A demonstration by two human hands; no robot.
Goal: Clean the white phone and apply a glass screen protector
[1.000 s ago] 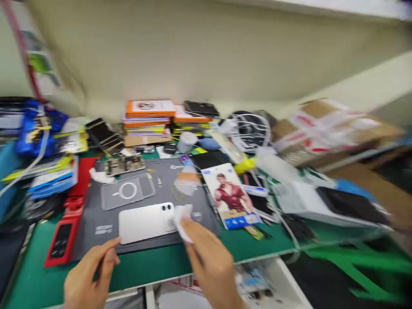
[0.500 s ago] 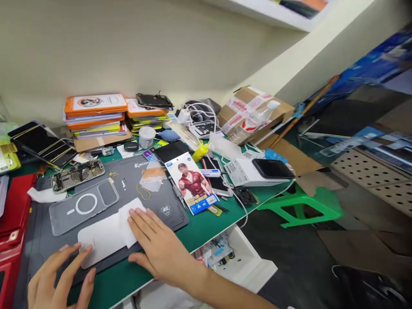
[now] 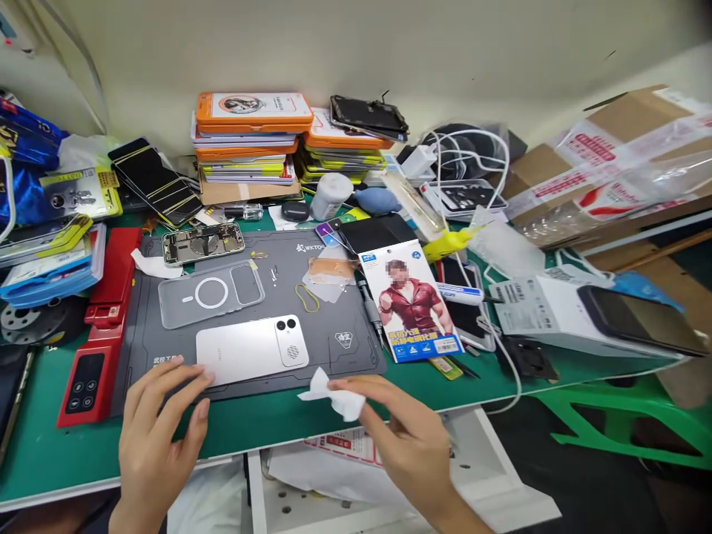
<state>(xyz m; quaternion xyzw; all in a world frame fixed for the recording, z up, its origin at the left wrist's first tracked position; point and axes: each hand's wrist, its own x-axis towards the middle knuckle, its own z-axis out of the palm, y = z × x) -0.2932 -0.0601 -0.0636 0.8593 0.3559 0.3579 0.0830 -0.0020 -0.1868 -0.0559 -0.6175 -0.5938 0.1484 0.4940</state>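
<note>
A white smartphone [image 3: 245, 350] lies back up along the front of the grey work mat [image 3: 334, 319], its two camera lenses at the right end. My left hand [image 3: 161, 430] is open, fingertips at the phone's left end and thumb apart. Between the thumb and fingers of my right hand [image 3: 411, 437] is a crumpled white tissue [image 3: 337, 397], held off the phone near the table's front edge. Behind the phone lies a clear phone case [image 3: 178, 300] with a white ring. Farther back is an opened phone housing [image 3: 203, 243] with its insides showing.
A red device [image 3: 105, 326] stands left of the mat. Stacked orange boxes [image 3: 250, 122] line the wall. A packet with a printed figure [image 3: 411, 297] lies at the mat's right edge, near a yellow bottle [image 3: 450, 243]. An open drawer [image 3: 500, 475] juts out below the table.
My right hand has lifted the tissue off the phone and moved toward the table's front edge, uncovering the phone's camera end. The tissue is now crumpled. The view has turned left.
</note>
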